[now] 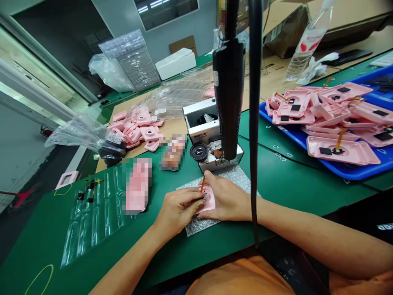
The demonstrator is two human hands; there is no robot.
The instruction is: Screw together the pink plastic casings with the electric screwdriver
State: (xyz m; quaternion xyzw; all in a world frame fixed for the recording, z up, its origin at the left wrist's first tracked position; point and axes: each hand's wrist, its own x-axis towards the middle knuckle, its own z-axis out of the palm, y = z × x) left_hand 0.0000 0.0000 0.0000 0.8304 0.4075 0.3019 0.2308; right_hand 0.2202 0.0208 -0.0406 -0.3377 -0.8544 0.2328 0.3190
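While both hands close on the pink plastic housing, it sits on or just above a bubble wrap sheet, can't tell which, near the front edge of the green tabletop. LH pinches its left side w/ thumb + fingers; RH comes over the top edge, fingertips clamped on. Amber flex ribbon sticks up between the hands, close to a small metal spot mid-part. Best to keep housing flat & steady, no tug or sharp bend on ribbon at its root. Just behind: round black speaker driver by silver waxin machine. Hanging black electric screwdriver + its black cable drop right past RH, so mind wrist room. Toward back-right, blue tray holds heap of pink housings; back-left, more pink parts on cardboard sheet. Clear pocket bag w/ small black parts lies at left, blurred pink item beside it.
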